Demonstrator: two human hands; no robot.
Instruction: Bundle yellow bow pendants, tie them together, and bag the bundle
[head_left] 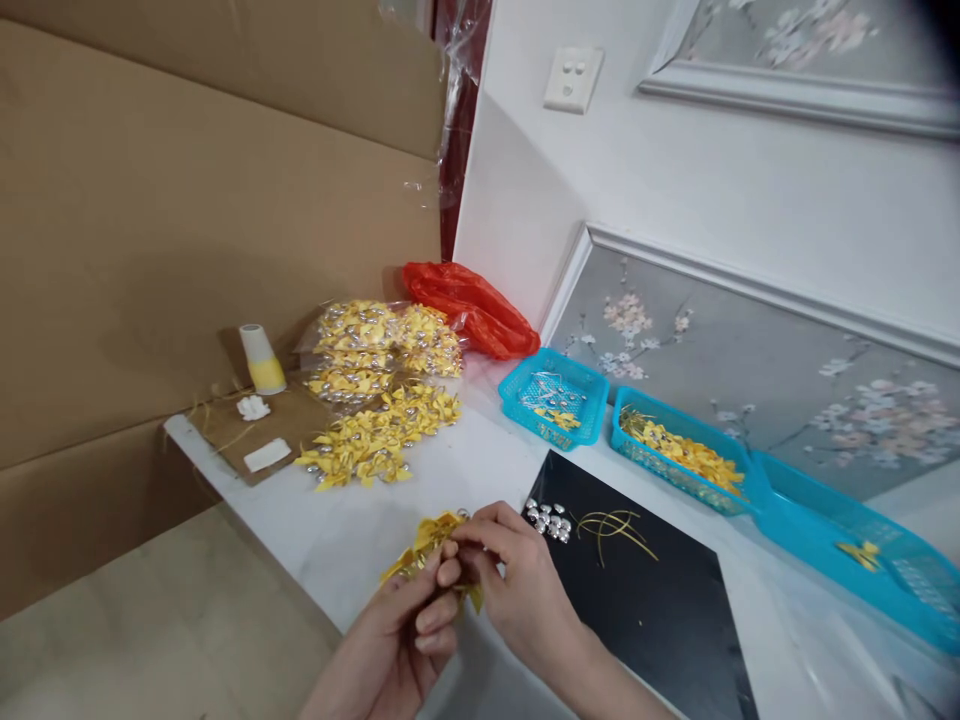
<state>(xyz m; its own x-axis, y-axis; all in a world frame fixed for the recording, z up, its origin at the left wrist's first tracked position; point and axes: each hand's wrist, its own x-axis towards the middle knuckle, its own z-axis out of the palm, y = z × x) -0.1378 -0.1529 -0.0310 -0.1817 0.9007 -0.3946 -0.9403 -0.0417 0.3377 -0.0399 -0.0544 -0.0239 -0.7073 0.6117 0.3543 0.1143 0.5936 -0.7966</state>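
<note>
Over the front of the white table, my left hand (409, 625) is closed around a bunch of yellow ribbon bows (424, 537) with silver beads. The fingertips of my right hand (521, 575) are pinched together at the right side of that bunch, touching it. My own fingers hide what exactly lies between the right fingertips. Just right of my right hand, a black board (649, 620) bears a small heap of silver beads (549, 522) and several thin gold ties (616, 530). Beyond my hands, a loose pile of yellow bows with beads (382, 435) lies on the table.
Clear bags of yellow bows (356, 340) and a red plastic bag (472, 310) stand at the back. A white-and-yellow cone (262, 360) stands at left. Blue baskets (517, 385), (795, 505) line the wall. Cardboard (217, 200) rises at left.
</note>
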